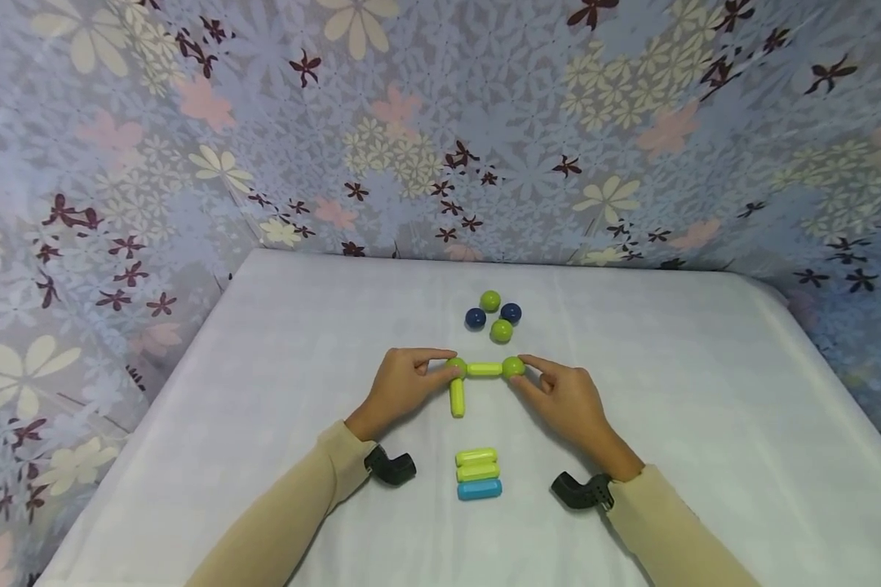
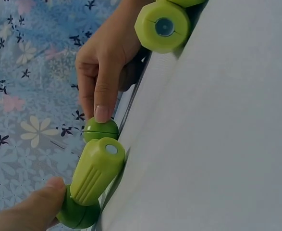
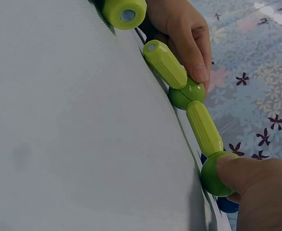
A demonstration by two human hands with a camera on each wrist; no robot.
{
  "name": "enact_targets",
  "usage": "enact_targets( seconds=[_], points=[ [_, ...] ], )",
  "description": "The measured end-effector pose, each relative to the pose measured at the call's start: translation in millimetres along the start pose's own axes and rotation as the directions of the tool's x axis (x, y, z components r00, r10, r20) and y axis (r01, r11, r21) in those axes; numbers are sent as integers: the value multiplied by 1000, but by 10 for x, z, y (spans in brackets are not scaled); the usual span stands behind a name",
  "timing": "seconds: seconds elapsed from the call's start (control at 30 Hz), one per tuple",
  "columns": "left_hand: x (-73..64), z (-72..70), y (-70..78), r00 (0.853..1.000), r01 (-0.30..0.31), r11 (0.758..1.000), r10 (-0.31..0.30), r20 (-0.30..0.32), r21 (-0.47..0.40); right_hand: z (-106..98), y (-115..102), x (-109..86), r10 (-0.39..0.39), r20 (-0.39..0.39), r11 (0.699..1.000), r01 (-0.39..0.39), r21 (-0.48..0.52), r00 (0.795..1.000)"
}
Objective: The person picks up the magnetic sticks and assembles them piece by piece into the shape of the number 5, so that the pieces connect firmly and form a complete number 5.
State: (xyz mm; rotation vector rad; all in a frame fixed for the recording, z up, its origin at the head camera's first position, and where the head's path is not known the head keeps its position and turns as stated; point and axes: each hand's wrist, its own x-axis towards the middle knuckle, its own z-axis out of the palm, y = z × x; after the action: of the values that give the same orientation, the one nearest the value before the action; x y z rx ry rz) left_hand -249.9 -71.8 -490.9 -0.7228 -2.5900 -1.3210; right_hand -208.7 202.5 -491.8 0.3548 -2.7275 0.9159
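Note:
My left hand (image 1: 404, 381) pinches a green ball (image 1: 457, 366) between thumb and fingertips. Opposite it, my right hand (image 1: 568, 401) holds a second green ball (image 1: 513, 367) the same way. A lime magnetic stick (image 1: 484, 369) bridges the two balls in a straight line. Another lime stick (image 1: 458, 399) runs from the left ball toward my body, its near end free with a silvery metal tip (image 3: 152, 47) in the right wrist view. Thumbs partly cover both balls. The joined pieces lie low along the white tabletop (image 2: 217, 125).
Behind the joined pieces sit two green balls (image 1: 502, 330) and two navy balls (image 1: 475, 318) in a cluster. Nearer to me, two lime sticks (image 1: 477, 471) and a blue stick (image 1: 480, 489) lie side by side. Floral fabric (image 1: 440, 147) hangs beyond the table's far edge.

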Motion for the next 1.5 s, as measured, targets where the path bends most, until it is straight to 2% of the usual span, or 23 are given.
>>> enact_targets(
  seconds=[0.37, 0.63, 0.77, 0.93, 1.07, 1.3, 1.5],
  points=[
    [97, -64, 43, 1000, 24, 999, -25, 15, 38, -67, -53, 72, -31, -40, 999, 31, 6, 999],
    [39, -44, 19, 998, 50, 996, -52, 26, 74, -7, -42, 46, -24, -45, 999, 25, 31, 999],
    [1, -30, -8, 998, 58, 995, -59, 18, 80, 50, -13, 68, -3, -52, 995, 8, 101, 999],
    [-19, -14, -32, 998, 52, 996, -54, 24, 76, 102, 44, 205, 90, -86, 972, -68, 225, 992],
    [-11, -14, -36, 999, 46, 997, -47, 20, 69, 116, 81, 362, 148, -107, 957, -115, 268, 983],
    [6, -11, -24, 998, 51, 997, -53, 30, 63, 126, 165, 604, 137, -95, 948, -102, 303, 986],
    [11, -30, -44, 998, 49, 997, -51, 40, 61, 167, 203, 747, 137, -29, 938, -120, 325, 990]
  ],
)
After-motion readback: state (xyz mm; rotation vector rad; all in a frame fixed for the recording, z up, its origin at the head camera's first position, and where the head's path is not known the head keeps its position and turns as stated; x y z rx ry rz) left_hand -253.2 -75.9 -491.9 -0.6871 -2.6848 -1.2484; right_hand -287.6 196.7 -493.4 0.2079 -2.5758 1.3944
